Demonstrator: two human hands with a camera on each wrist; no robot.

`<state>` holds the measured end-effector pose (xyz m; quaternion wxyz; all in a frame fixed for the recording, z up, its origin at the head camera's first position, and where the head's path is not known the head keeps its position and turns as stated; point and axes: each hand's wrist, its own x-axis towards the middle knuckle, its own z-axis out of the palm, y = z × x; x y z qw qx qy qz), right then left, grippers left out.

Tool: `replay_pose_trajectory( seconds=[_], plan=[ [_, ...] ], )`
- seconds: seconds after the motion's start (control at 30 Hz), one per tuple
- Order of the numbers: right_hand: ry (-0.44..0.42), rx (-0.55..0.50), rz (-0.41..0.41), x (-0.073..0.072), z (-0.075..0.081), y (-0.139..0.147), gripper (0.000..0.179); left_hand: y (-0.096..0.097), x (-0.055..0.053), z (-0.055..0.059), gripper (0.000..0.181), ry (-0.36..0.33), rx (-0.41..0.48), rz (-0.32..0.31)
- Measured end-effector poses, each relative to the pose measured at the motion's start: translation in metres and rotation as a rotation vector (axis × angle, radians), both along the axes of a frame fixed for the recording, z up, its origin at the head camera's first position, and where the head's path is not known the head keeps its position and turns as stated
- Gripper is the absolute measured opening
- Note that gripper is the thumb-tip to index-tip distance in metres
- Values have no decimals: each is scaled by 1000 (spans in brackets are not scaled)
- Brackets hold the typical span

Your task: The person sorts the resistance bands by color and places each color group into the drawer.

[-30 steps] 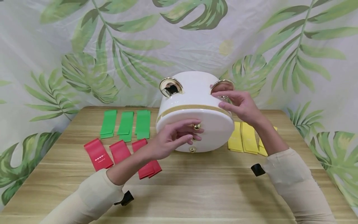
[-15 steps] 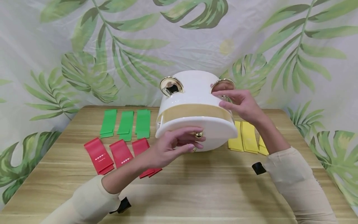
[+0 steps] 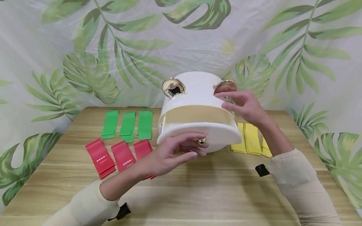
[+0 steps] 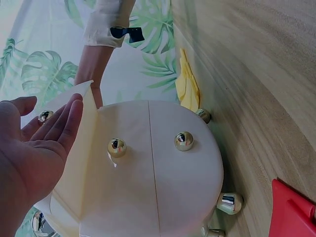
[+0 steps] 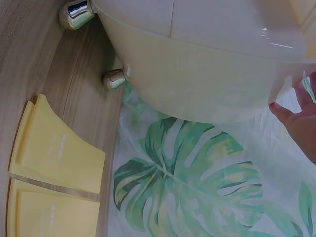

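Note:
A white cabinet (image 3: 195,83) with gold ear-like discs (image 3: 173,87) and round gold knobs stands mid-table. Its top drawer (image 3: 181,133) is pulled out toward me, the cream inside wall showing. My left hand (image 3: 169,153) holds this drawer's knob (image 3: 201,141) between its fingers; in the left wrist view the fingers reach past the drawer front. Two lower drawer fronts (image 4: 133,187) are flush, each with a knob. My right hand (image 3: 246,105) rests on the cabinet's upper right, forefinger along the base of the right ear disc and thumb on the body's edge.
Green folded bands (image 3: 127,124) lie at the table's back left, with red folded bands (image 3: 100,157) in front of them. Yellow folded bands (image 5: 59,145) lie right of the cabinet. Gold feet (image 4: 229,202) carry the cabinet. A leaf-print cloth (image 3: 127,62) hangs behind the table.
The top drawer has slid out toward me, from a narrow gap to a wide opening. My left hand has come nearer with its knob; my right hand has stayed in place.

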<state>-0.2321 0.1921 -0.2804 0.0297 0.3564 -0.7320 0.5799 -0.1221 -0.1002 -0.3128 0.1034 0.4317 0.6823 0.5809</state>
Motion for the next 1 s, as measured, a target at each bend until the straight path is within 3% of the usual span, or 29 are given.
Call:
replay_pose_trajectory(
  seconds=[0.23,0.57,1.0],
  plan=[
    [7,3,8,-1,0,0,29,-1,4,0,47,5,12,-7],
    [12,16,-2,-2,-1,0,31,-2,11,-1,46,82,14,-13],
    [7,21,-19,0,-1,1,31,-4,13,-1,51,74,-18,-31]
  ],
)
